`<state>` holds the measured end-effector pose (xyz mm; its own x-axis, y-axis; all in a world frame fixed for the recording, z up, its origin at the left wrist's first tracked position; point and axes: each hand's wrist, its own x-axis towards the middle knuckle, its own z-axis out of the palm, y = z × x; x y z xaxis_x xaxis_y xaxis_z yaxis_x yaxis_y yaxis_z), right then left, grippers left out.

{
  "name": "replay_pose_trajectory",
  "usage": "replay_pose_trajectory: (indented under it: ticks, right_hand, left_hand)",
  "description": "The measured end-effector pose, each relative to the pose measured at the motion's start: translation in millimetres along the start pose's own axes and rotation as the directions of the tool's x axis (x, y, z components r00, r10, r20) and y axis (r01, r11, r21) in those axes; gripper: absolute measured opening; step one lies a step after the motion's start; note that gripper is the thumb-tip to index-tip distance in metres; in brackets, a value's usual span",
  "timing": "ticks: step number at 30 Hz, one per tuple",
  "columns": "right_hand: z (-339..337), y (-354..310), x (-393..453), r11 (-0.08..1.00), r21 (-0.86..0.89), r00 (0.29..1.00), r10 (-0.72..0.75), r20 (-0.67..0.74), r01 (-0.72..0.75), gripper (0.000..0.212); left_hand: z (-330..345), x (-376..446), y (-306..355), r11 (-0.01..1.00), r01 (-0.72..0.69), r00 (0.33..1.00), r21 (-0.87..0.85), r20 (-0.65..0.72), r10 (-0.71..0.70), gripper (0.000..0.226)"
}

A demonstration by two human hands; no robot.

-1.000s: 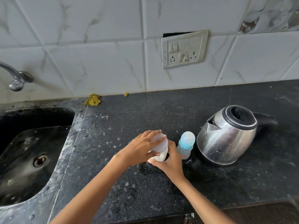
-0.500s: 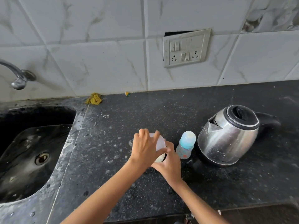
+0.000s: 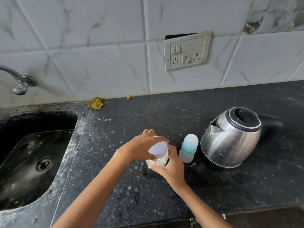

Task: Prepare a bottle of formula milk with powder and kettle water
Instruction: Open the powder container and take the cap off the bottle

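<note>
— Where's the jar (image 3: 158,159)?
— On the tabletop (image 3: 213,186), right hand (image 3: 171,170) gripping its body — left hand's (image 3: 141,148) fingers curled round the lid (image 3: 158,149).
— The bottle (image 3: 188,150)?
— Just right, beside the kettle (image 3: 230,139).

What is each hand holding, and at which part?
Left hand grips the lid of the powder jar; right hand holds the jar's body.

tap (image 3: 18,81) cut by left edge, jar (image 3: 158,159) mostly behind hands
</note>
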<state>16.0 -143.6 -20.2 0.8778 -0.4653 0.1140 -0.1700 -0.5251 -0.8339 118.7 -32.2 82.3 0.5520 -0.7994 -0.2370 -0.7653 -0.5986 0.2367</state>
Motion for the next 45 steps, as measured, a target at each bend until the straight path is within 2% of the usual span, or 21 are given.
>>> replay_pose_trajectory:
  ticks: [6, 8, 12, 15, 17, 20, 23, 27, 31, 36, 38, 42, 45]
  right_hand:
    - [0, 1, 0, 1.000, -0.014, 0.999, 0.016, 0.040, -0.016, 0.095]
    - [0, 2, 0, 0.999, -0.025, 0.998, 0.026, 0.049, -0.024, 0.094]
    - [1, 2, -2, 0.999, -0.042, 0.998, 0.028, 0.048, -0.026, 0.093]
    - [1, 4, -3, 1.000, -0.007, 0.995, 0.016, 0.094, -0.016, 0.104]
    - [-1, 9, -4, 0.998, 0.023, 0.991, 0.048, 0.127, -0.051, 0.109]
    - [-7, 18, -13, 0.997, 0.012, 0.991, 0.074, 0.110, -0.076, 0.094]
    - [-18, 24, -29, 0.999, 0.015, 0.995, 0.044, 0.084, -0.046, 0.070]
    - [-30, 31, -42, 0.999, 0.032, 0.998, -0.021, 0.060, 0.019, 0.043]
    - [-38, 38, -46, 1.000, 0.023, 0.999, -0.021, 0.043, 0.020, 0.029]
    - [-49, 44, -48, 0.998, 0.059, 1.000, 0.010, -0.007, -0.009, 0.019]
    - [-55, 45, -47, 0.997, 0.080, 0.999, 0.026, -0.046, -0.022, 0.018]
    - [-69, 47, -37, 0.989, 0.129, 0.983, 0.086, -0.161, -0.066, 0.029]
    - [-71, 50, -25, 0.987, 0.119, 0.966, 0.132, -0.223, -0.107, 0.045]
  left_hand:
    - [17, -7, 11, 0.984, 0.062, 0.976, 0.167, -0.216, -0.025, 0.070]
    - [20, -9, 15, 0.985, 0.112, 0.946, 0.130, -0.318, -0.065, 0.066]
    - [13, -24, 25, 0.980, 0.119, 0.828, -0.162, -0.528, -0.188, 0.068]
    - [27, -47, 25, 0.873, 0.019, 0.750, -0.488, -0.570, -0.335, 0.064]
    - [47, -68, 25, 0.786, -0.037, 0.703, -0.617, -0.575, -0.419, 0.064]
    - [78, -99, 31, 0.664, -0.081, 0.662, -0.743, -0.539, -0.521, 0.068]
    - [108, -119, 33, 0.595, -0.031, 0.636, -0.803, -0.475, -0.608, 0.071]
    - [141, -118, 34, 0.568, 0.087, 0.674, -0.818, -0.371, -0.639, 0.069]
    - [160, -107, 33, 0.689, 0.097, 0.739, -0.718, -0.412, -0.533, 0.063]
    - [172, -103, 27, 0.817, 0.144, 0.806, -0.559, -0.413, -0.424, 0.076]
    - [167, -104, 31, 0.835, 0.139, 0.808, -0.533, -0.426, -0.406, 0.073]
    - [141, -99, 50, 0.809, 0.080, 0.760, -0.583, -0.489, -0.427, 0.037]
    - [120, -85, 66, 0.815, 0.000, 0.753, -0.579, -0.536, -0.380, 0.031]
